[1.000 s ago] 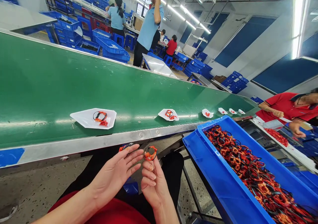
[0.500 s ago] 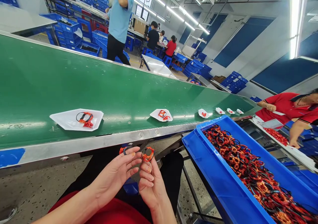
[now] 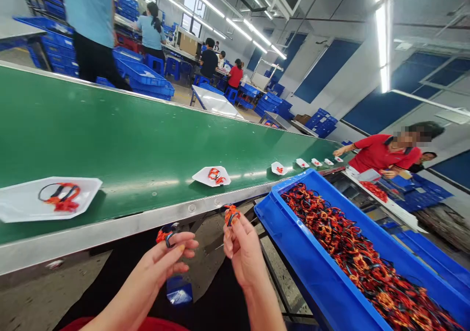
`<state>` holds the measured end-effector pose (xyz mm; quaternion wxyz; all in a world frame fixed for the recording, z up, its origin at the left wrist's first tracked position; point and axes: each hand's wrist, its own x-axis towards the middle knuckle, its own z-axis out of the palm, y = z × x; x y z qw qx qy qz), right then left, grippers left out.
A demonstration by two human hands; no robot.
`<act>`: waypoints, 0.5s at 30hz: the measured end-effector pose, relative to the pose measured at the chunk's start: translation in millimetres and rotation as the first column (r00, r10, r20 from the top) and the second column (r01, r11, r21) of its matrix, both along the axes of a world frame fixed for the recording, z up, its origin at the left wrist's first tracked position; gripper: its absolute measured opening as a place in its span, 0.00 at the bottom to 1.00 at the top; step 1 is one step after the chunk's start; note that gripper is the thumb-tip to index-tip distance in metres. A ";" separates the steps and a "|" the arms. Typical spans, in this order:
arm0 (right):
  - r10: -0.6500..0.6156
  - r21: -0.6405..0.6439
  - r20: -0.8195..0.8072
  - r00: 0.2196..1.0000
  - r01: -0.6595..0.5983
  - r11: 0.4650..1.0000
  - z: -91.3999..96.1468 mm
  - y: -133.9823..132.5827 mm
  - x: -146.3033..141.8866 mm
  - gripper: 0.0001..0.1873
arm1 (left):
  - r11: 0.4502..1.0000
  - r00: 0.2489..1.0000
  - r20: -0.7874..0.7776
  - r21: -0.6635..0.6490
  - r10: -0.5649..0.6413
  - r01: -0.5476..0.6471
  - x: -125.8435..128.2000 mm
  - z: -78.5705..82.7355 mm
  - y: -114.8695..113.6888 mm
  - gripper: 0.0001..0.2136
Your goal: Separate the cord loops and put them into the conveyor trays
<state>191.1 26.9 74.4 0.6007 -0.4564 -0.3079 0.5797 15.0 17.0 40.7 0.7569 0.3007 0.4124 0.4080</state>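
Note:
My left hand [image 3: 165,260] is closed on an orange-and-black loop [image 3: 162,236], which sticks out past the fingers on the far side. A second orange-and-black loop [image 3: 232,215] is pinched between the thumb and fingers of my right hand [image 3: 244,248]. Both hands are apart, just in front of the near metal edge of the green conveyor belt [image 3: 128,135]. On the belt, a white tray [image 3: 22,201] at the left carries a black-and-orange loop with a red piece. Another white tray [image 3: 202,176] ahead of my hands holds similar pieces.
At my right, a blue bin [image 3: 312,260] is heaped with tangled orange-and-black loops [image 3: 348,243]. Several more small white trays line the belt farther right. A co-worker in a red shirt [image 3: 382,152] reaches over its far end. A person in light blue [image 3: 90,12] stands beyond the belt.
My hands have moved apart, the right one to the right with its loop. The view has turned, and the trays sit farther left. The co-worker in red has an arm over the belt.

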 end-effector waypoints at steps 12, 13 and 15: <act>-0.176 0.218 0.966 -0.187 0.235 0.947 131.3 134.6 103.1 0.15 | 0.852 0.964 -0.202 0.522 0.173 -0.043 -10.8 4.2 35.8 0.11; -0.119 0.175 0.971 -0.206 0.283 0.943 129.6 147.4 116.1 0.14 | 0.841 0.954 -0.237 0.540 0.181 -0.026 -12.4 1.9 40.9 0.11; -0.023 0.098 0.978 -0.209 0.356 0.929 121.9 166.5 140.0 0.12 | 0.830 0.933 -0.295 0.558 0.203 -0.004 -14.7 -4.3 48.1 0.14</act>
